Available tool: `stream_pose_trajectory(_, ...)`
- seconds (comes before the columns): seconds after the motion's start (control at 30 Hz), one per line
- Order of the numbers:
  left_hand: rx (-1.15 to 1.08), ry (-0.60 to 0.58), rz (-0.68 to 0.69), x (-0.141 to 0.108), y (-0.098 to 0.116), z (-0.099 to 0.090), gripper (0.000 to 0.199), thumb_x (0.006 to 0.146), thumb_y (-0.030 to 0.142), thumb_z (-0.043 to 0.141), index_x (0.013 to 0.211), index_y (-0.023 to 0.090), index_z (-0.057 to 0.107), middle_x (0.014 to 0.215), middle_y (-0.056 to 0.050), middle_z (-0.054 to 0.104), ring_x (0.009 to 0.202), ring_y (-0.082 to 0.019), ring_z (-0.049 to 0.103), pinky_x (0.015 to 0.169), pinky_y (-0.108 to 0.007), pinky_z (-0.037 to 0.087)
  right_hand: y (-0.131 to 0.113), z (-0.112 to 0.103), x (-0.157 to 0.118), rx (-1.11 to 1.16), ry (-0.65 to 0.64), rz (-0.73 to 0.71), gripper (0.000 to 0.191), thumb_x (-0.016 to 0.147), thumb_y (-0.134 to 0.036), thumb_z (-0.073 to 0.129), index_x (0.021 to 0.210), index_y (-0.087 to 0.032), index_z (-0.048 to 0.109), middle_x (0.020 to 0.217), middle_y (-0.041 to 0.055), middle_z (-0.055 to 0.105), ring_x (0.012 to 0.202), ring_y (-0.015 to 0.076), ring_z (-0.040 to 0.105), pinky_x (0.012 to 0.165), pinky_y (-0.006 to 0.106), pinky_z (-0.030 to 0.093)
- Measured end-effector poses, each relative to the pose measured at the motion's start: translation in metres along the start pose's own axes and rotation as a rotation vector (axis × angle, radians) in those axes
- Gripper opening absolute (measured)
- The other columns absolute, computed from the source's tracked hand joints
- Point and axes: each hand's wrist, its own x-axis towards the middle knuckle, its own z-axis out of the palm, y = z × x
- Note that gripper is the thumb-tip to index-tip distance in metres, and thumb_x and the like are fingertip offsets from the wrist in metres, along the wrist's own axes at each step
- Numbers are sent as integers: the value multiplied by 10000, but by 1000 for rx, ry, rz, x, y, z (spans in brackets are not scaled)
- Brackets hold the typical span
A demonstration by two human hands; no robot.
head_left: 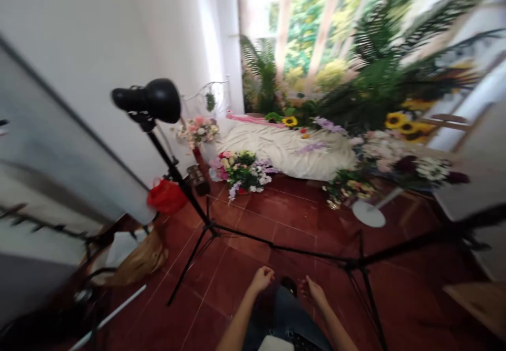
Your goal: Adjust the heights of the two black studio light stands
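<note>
"Blue jeans (283, 317) come first, at the bottom edge, with a pale thing (275, 343) on them that I can't identify. What are the hands doing?"

"Left hand (263, 278) and right hand (314, 290) are out in front, well apart, fingers loosely curled. I can't tell whether any fingertips meet, and I see nothing held. A dark shoe (289, 286) shows between them, against the red tiled floor (241, 259)."

"And the nearest equipment?"

"A black lamp stand (178, 179), ahead and to the left, feet spread on the tiles. Its pole slants toward the upper left of the view. The black lamp (158, 99) on top lies almost level, wider end toward the right."

"Anything on the other side?"

"Another black stand (411, 245), its pole running long and low toward the right edge. Legs from both stands overlap or touch just beyond the hands; I can't say which."

"Any containers?"

"A red plastic bag (168, 195) sits behind the lamp stand, contents hidden. Nearer, on the left, lies a brown bag-like thing (143, 259) with something white (122, 248) beside or inside it. Mixed flowers (245, 167) bunch at the foot of the bed; the red spot under them may be a pot."

"Farther back?"

"The bed (304, 156) wears a rumpled cream cloth. Sunflowers (407, 124) and palm leaves (377, 71) crowd its right end, before a bright window scene (308, 29)."
</note>
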Motion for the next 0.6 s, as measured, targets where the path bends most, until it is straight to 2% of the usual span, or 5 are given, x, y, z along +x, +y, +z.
stream_pose_trajectory(0.1, 60, -88, 93, 10, 33, 30, 227, 748, 364, 630, 765, 145, 573, 669, -7, 631, 665, -140, 608, 639, -261, 463, -14, -28, 11, 265, 127, 31, 277, 692, -464, 647, 649, -203, 564, 549, 30, 645, 440, 150, 602, 405, 224, 441)
stream_pose_trajectory(0.2, 86, -168, 214, 21, 62, 67, 324, 733, 457, 638, 797, 143, 588, 713, -29, 656, 702, -157, 626, 672, -282, 485, -36, -63, 14, 499, 142, 32, 242, 791, -409, 614, 759, -170, 598, 655, 42, 692, 480, 104, 604, 447, 184, 440)
stream_pose_trajectory(0.3, 131, -232, 322, 34, 94, 114, 408, 736, 534, 614, 836, 138, 606, 734, -40, 674, 675, -155, 628, 697, -301, 497, -61, -111, 11, 704, 125, 84, 204, 869, -349, 550, 791, -166, 591, 685, 31, 697, 469, 82, 585, 446, 170, 427)
stream_pose_trajectory(0.43, 179, -330, 471, 51, 152, 202, 454, 752, 578, 581, 884, 144, 614, 781, -53, 697, 695, -163, 641, 733, -324, 513, -105, -202, 3, 1031, -21, 73, 202, 899, -224, 471, 715, -186, 544, 615, -13, 639, 437, 71, 526, 403, 154, 380)
stream_pose_trajectory(0.6, 220, -493, 689, 54, 245, 338, 392, 799, 525, 559, 920, 157, 623, 895, -80, 701, 820, -180, 655, 823, -350, 516, -183, -333, -11, 1276, -280, -230, 194, 835, -83, 444, 708, -208, 520, 578, -43, 553, 448, 66, 461, 366, 127, 341)
